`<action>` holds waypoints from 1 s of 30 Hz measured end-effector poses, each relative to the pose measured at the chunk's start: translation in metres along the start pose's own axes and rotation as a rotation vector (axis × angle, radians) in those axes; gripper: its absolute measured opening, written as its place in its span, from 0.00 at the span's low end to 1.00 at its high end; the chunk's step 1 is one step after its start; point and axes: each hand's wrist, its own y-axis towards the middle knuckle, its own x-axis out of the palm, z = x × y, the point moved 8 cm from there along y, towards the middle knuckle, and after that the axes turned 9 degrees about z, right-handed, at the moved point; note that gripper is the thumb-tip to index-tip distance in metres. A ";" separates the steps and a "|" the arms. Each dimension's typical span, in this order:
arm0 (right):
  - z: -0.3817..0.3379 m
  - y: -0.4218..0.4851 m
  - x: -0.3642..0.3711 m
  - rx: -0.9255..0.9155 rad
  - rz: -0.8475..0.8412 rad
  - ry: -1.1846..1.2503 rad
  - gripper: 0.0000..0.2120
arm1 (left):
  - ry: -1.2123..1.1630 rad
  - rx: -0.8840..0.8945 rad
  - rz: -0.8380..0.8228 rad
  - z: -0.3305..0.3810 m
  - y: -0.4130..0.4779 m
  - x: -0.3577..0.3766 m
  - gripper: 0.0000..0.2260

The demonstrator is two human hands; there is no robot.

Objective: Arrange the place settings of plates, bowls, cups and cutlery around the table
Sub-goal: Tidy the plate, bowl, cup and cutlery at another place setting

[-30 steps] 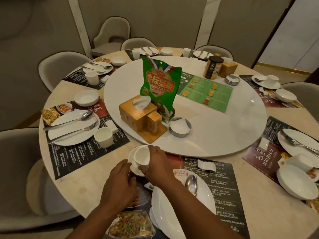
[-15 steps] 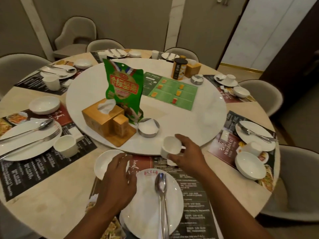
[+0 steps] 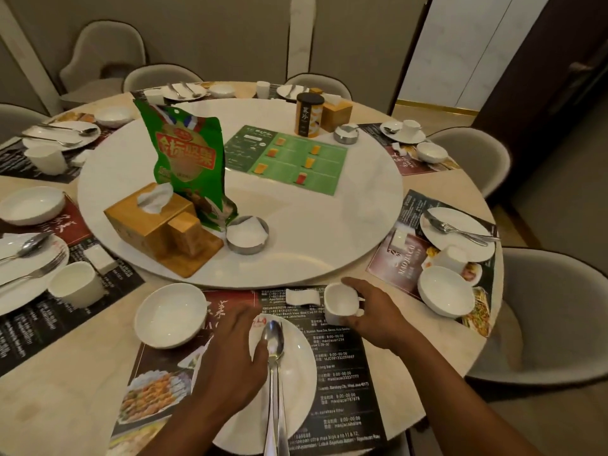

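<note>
Counter: round, pale stone-look counter (image 3: 82, 390) in a beige-walled room, ringed by grey padded chairs (image 3: 559, 317); a smooth white marble-like turntable (image 3: 329, 232) fills its middle.
Cup: small white glazed ceramic cup (image 3: 340, 304) with a side handle, tilted with its mouth toward the camera. It is over the top right of the near placemat, just beside a small white ceramic rest (image 3: 301, 296); whether it touches the mat I cannot tell.
Right hand: the right hand (image 3: 378, 317) has its fingers curled round the cup from the right.
Left hand: the left hand (image 3: 230, 360) is palm down, fingers loosely stretched on the plate's left rim, gripping nothing.
Plate: round glossy white plate (image 3: 296, 373) with a red mark on its far rim; a polished steel spoon (image 3: 274, 343) lies lengthwise on it.
Bowl: deep round white ceramic bowl (image 3: 171, 315), left of the plate.
Placemat: glossy black printed placemat (image 3: 339, 373) with food photos and white lines such as "maojiacai33337777" and "9:00-00:00"; the neighbouring mat (image 3: 404, 261) reads "MAOJIACAI".
Turntable load: crinkled green foil bag (image 3: 187, 159) with yellow Chinese characters on a red panel, a wooden tissue box (image 3: 148, 218), a round steel dish (image 3: 247, 235) and a green drinks card (image 3: 289, 159).
Change: half a second ago the cup was over the turntable's near edge; now it is lower and further right. The left hand has gone from the bowl's rim to the plate.
</note>
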 end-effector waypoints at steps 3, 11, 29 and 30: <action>0.004 0.002 0.004 -0.009 -0.010 -0.006 0.37 | 0.000 -0.016 0.004 -0.003 -0.002 0.001 0.25; 0.010 0.008 0.008 -0.028 -0.020 0.013 0.36 | -0.051 -0.112 0.042 -0.018 -0.011 0.000 0.23; 0.026 -0.021 0.029 0.069 0.336 0.156 0.29 | -0.092 -0.203 0.101 -0.024 -0.032 -0.008 0.22; 0.026 -0.021 0.029 0.063 0.338 0.155 0.29 | -0.084 -0.206 0.100 -0.025 -0.032 -0.008 0.22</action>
